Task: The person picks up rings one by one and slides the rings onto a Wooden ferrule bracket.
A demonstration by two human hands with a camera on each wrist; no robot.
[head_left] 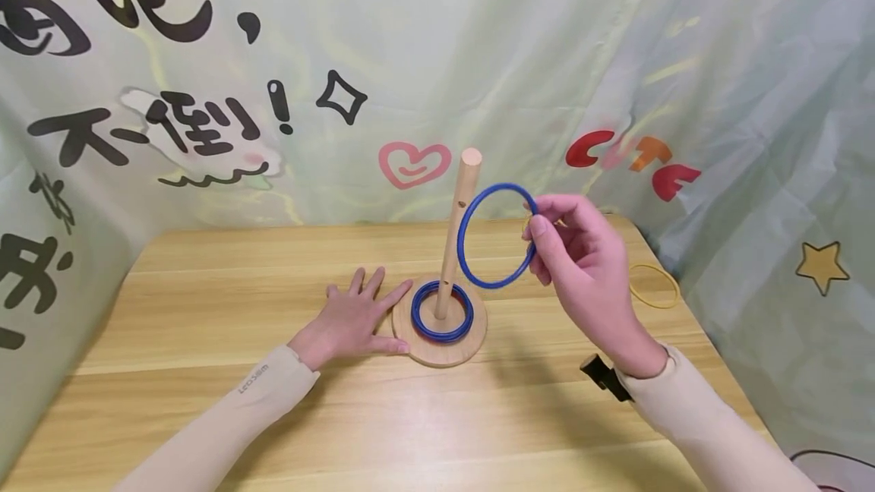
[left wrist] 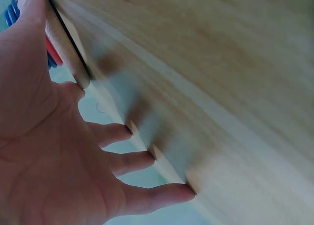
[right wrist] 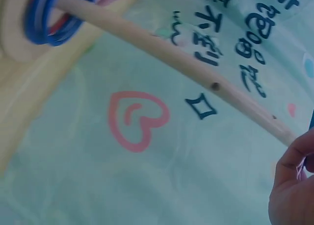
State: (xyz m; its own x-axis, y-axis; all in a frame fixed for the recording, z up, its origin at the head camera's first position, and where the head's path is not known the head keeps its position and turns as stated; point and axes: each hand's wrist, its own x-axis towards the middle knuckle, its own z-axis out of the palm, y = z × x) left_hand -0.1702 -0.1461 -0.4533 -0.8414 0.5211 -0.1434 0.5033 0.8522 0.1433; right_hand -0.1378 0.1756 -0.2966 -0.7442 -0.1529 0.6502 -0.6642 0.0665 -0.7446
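Looking through the head view first, I see a wooden post (head_left: 452, 241) upright on a round base (head_left: 443, 358) around the middle of the tabletop (head_left: 410, 439), with stacked blue rings (head_left: 444, 338) around its foot. The right hand (head_left: 591, 268) pinches a raised blue ring (head_left: 494, 284) between thumb and fingers at one side, which keeps its middle free; it hangs beside the post, not around it. The left hand (head_left: 349, 323) lies spread, thumb and forefinger touching the base, I judge to steady it. A yellow ring (head_left: 654, 305) lies by the tabletop's right edge. Turning to the left wrist view, I get the palm side, the thumb against the base, and a red ring (left wrist: 54, 52) among the stacked ones, which the head view hardly shows. In the right wrist view I see the stack side-on, but only slivers of the pinched ring, so I cannot tell its grip there.
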